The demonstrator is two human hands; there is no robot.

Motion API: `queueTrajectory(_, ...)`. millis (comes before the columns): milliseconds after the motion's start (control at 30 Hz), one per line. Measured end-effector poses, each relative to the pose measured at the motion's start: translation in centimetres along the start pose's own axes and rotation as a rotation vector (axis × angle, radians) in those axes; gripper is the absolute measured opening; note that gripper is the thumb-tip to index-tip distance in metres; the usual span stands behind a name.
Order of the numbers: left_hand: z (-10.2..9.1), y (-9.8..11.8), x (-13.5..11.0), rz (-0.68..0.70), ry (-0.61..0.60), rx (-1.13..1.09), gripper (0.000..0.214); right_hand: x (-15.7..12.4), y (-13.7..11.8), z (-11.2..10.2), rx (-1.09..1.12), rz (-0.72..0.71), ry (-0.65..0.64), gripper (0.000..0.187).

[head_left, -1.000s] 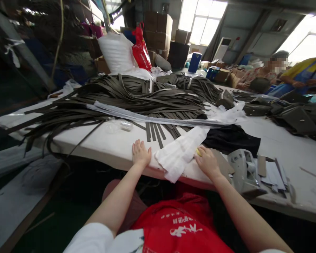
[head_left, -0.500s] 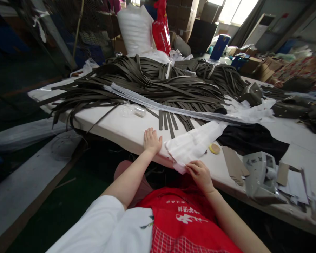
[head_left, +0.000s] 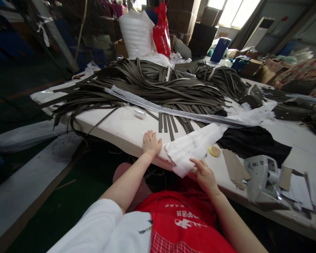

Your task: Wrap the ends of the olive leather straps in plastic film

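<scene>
My left hand (head_left: 152,144) lies flat on the front edge of the white table (head_left: 118,128), palm down, holding nothing. A stack of thin white sheets, perhaps foam or tissue (head_left: 195,144), lies just right of it, with one corner hanging past the edge. At that corner is my right hand (head_left: 205,177), its index finger stretched out beside the sheets and nothing visible in its grip. Dark grey-brown straps (head_left: 152,80) form a long heap behind. Several short strap ends (head_left: 167,123) point toward me. A roll of yellow tape (head_left: 214,151) sits right of the sheets.
To the right are black cloth (head_left: 254,142), cardboard pieces (head_left: 234,165) and a grey tape dispenser (head_left: 262,179). A long clear plastic sleeve (head_left: 158,107) lies across the straps. Dark bags (head_left: 292,109) lie near another person's patterned sleeve (head_left: 296,72) at the far right.
My right hand has let go of the sheet corner and moved slightly right, its fingers opening. The corner has dropped flatter. My left hand stays in place.
</scene>
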State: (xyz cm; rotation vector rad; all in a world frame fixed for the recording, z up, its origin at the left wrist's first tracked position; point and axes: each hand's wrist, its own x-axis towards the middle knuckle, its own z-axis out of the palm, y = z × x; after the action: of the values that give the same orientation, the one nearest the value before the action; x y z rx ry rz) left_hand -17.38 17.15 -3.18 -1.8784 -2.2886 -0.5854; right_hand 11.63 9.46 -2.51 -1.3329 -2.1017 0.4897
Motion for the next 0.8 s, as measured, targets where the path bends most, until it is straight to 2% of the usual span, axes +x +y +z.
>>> queueTrajectory(100,0.1,0.0,0.0,0.002,0.003,0.002,0.052,0.2,-0.3,-0.5,0.037,-0.001,-0.075,0.034)
queueTrajectory(200,0.2,0.0,0.1,0.003,0.0,0.0,0.051,0.4,-0.7,-0.7,0.047,-0.018,-0.101,0.021)
queueTrajectory(433,-0.2,0.1,0.1,-0.024,-0.027,-0.05,0.05,0.4,-1.1,-0.1,-0.128,-0.151,-0.141,0.013)
queueTrajectory(600,-0.3,0.0,0.1,-0.022,-0.03,-0.048,0.05,0.1,0.0,1.3,-0.229,-0.229,-0.066,0.02)
queueTrajectory(800,-0.5,0.1,0.1,-0.021,-0.029,-0.045,0.049,0.1,0.8,2.0,-0.046,-0.107,0.019,0.019)
